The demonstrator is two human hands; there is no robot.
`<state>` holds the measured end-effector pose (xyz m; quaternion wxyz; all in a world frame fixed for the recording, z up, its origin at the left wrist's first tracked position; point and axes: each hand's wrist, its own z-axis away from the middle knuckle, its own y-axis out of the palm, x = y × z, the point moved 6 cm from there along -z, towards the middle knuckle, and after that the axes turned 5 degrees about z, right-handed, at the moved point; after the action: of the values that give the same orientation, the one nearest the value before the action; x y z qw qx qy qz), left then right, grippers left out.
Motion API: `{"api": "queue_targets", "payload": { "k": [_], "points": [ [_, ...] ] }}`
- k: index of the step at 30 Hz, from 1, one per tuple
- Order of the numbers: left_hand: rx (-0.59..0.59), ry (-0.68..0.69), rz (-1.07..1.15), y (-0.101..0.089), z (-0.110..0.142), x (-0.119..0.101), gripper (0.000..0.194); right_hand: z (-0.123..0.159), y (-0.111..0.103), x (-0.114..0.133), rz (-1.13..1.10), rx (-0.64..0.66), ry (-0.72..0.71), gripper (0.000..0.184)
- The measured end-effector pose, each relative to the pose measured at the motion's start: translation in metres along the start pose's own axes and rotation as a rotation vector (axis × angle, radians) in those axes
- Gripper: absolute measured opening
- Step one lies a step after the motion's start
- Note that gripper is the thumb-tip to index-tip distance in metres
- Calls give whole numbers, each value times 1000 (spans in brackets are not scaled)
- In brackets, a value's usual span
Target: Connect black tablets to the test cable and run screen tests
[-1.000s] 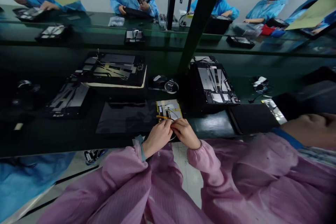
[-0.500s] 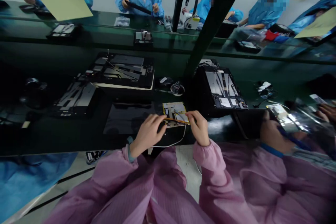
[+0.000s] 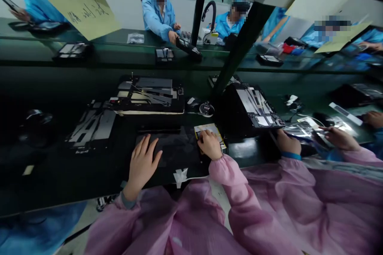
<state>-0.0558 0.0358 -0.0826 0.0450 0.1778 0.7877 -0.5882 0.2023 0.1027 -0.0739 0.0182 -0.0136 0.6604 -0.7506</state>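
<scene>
My left hand [image 3: 143, 164] lies with fingers spread at the left end of a dark, glossy flat panel [image 3: 176, 147] on the bench. My right hand [image 3: 210, 144] is bent down at the panel's right end, over a small board with yellow edges [image 3: 223, 139]. Its fingers are curled together, and whatever may be between them is hidden. A white cable [image 3: 197, 177] runs by a piece of whitish tape [image 3: 180, 177] at the bench's front edge.
Stacks of opened tablet-like devices stand at left [image 3: 149, 95] and right [image 3: 254, 105]; another device [image 3: 92, 127] lies further left. A mouse [image 3: 193, 102] and round metallic item [image 3: 206, 108] sit between. Beside me a co-worker's hands [image 3: 289, 143] handle parts. People in blue work beyond a shelf [image 3: 119, 57].
My left hand has left the yellow-edged board and moved left onto the dark panel, opening. My right hand has shifted left over the board. A co-worker opposite has lowered a dark device towards the shelf.
</scene>
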Motion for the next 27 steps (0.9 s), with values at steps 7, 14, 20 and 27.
{"api": "queue_targets", "payload": {
  "k": [7, 14, 20, 27],
  "points": [
    [-20, -25, 6, 0, 2, -5, 48, -2, -1, 4, 84, 42, -16, 20],
    [-32, -29, 18, -2, 3, -4, 47, -9, 0, 9, 126, 97, -149, 27],
    [-56, -27, 65, -1, 4, -2, 47, -12, -3, 8, 112, 92, -234, 24],
    [-23, -27, 46, -2, 3, -1, 48, -11, -6, -3, 50, 65, -266, 16]
  ]
}}
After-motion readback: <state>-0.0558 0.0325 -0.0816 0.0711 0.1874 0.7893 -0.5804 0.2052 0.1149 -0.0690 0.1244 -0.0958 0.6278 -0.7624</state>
